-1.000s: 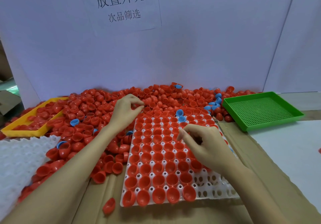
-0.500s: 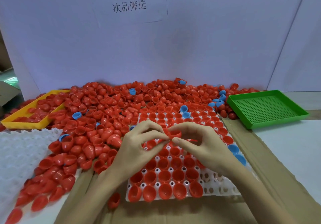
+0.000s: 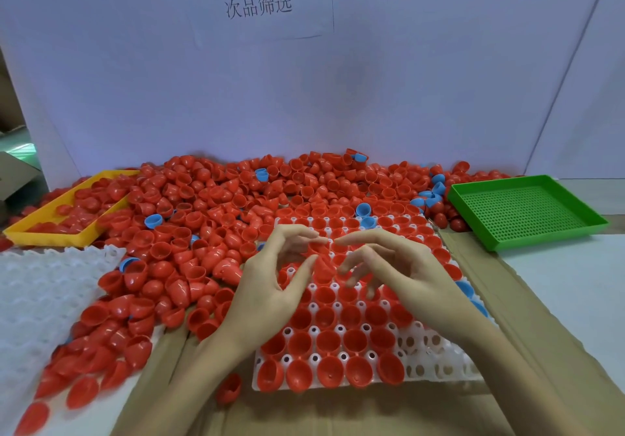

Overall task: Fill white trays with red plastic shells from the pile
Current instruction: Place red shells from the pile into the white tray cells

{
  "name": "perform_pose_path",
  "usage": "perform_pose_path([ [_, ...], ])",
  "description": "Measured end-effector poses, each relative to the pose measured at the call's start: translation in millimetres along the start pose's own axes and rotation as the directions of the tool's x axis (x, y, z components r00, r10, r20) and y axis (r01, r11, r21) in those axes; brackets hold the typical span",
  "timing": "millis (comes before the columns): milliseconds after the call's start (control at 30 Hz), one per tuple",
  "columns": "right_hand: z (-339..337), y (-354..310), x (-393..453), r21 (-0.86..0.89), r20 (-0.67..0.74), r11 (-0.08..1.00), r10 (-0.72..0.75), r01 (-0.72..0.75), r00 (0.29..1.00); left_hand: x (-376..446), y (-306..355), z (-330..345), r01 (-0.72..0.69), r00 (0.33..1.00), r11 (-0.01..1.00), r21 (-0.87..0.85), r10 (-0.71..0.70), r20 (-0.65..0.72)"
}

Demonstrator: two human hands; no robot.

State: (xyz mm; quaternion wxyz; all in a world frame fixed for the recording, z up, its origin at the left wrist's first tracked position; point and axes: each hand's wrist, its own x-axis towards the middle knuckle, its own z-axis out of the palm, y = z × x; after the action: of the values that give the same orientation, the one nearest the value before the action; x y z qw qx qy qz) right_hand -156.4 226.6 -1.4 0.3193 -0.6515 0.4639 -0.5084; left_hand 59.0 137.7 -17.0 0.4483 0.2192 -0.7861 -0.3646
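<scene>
From the head camera, both hands hovered above the middle of the white tray (image 3: 439, 364), fingertips nearly meeting. The left hand (image 3: 277, 283) curved its thumb and forefinger loosely around a red shell (image 3: 319, 259), the fingers arched and spread rather than clamped; whether they actually touched it could not be told. The right hand (image 3: 402, 266) was relaxed, fingers extended and drooping toward the tray, holding nothing. Most of the tray's cells held red shells, with bare cells at its near right corner. The pile of red shells (image 3: 203, 219) lay behind and left of the tray. A green tray (image 3: 527, 212) sat to the white tray's far right, a yellow tray (image 3: 44, 229) to its far left.
</scene>
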Motion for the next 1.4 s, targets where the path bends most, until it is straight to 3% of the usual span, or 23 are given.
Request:
perform_pose_path([
  [167, 4, 3, 0, -0.129, -0.035, 0.992, 0.005, -0.009, 0.999, -5, 2, 6, 0.020, 0.991, 0.999, 0.026, -0.023, 0.129],
  [300, 4, 3, -2, -0.229, 0.009, 0.972, 0.052, -0.049, 0.999, -5, 2, 7, -0.009, 0.993, 0.999, 0.046, 0.003, 0.118],
  [667, -18, -7, -4, -0.228, 0.135, 0.970, 0.112, -0.080, 0.984, -6, 7, 5, -0.059, 0.994, 0.990, 0.127, 0.046, 0.101],
  [800, -51, -12, -11, -0.224, 0.219, 0.952, 0.256, -0.207, 0.942, -1, 5, -4, -0.068, 0.998, 0.975, 0.211, 0.064, 0.026],
  [967, -65, -17, -19, -0.260, 0.376, 0.914, 0.392, -0.311, 0.840, 2, -4, -11, -0.073, 0.997, 0.956, 0.284, 0.072, 0.013],
  [1100, -68, -20, -21, -0.350, 0.387, 0.883, 0.439, -0.311, 0.811, 2, -8, -12, -0.087, 0.996, 0.945, 0.315, 0.085, 0.022],
  [1400, -77, -20, -29, -0.355, 0.424, 0.864, 0.489, -0.357, 0.762, 2, -10, -12, -0.109, 0.994, 0.920, 0.376, 0.096, 0.055],
])
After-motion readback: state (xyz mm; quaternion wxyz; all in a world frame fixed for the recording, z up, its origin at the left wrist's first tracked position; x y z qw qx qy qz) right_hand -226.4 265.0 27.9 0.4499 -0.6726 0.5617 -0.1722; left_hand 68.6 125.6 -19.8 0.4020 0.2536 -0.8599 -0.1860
